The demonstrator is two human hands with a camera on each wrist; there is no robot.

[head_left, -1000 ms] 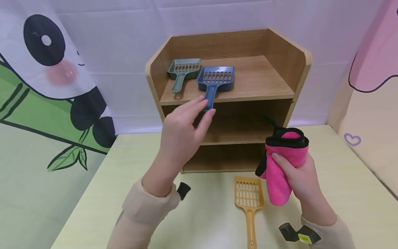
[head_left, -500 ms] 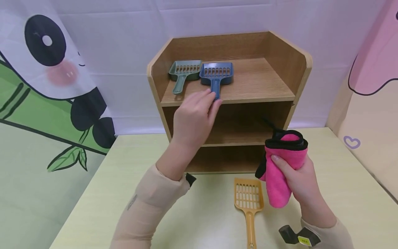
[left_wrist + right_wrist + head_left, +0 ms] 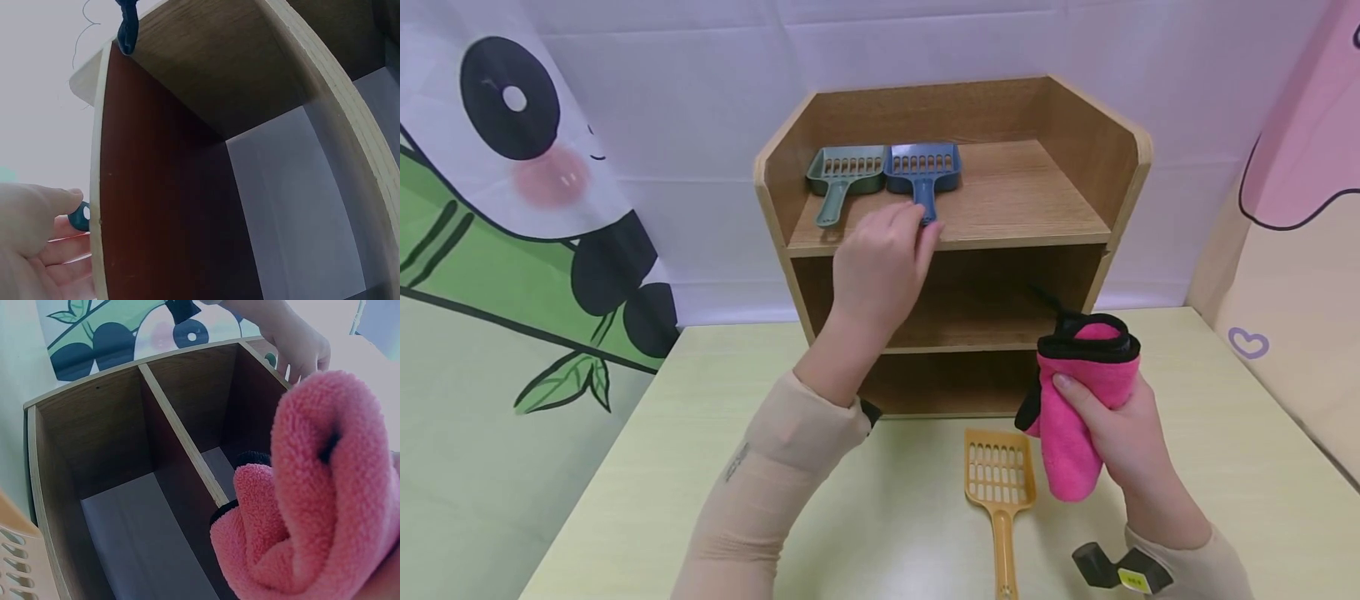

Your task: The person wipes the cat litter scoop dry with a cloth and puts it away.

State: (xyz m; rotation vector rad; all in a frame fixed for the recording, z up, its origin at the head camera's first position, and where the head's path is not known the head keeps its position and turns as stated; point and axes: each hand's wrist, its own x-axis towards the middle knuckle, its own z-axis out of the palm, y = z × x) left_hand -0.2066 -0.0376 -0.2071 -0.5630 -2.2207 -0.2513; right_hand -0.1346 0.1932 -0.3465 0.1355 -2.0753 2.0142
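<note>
At the top board's front edge, my left hand [image 3: 878, 267] pinches the handle end of a blue litter scoop [image 3: 924, 196] between thumb and fingers. The scoop's slotted head lies on the board, right beside a green litter scoop [image 3: 832, 204] whose handle points forward. In the left wrist view, the thumb presses the holed handle end [image 3: 77, 219] at the board edge. Lower right, my right hand [image 3: 1127, 437] grips a rolled pink cloth [image 3: 1071, 454] with black trim, held above the table. The right wrist view shows its fluffy folds [image 3: 331, 506] close up, with most fingers hidden.
A three-level wooden shelf [image 3: 947, 243] stands at the back of the pale table [image 3: 700, 467]. Below it, a yellow litter scoop [image 3: 1003, 542] lies flat on the table, near the cloth. Behind hangs a printed curtain [image 3: 700, 167].
My left hand has slid the blue scoop back on the top board and slightly right at the handle, straightening it alongside the green one. My right hand and the cloth have hardly moved.
</note>
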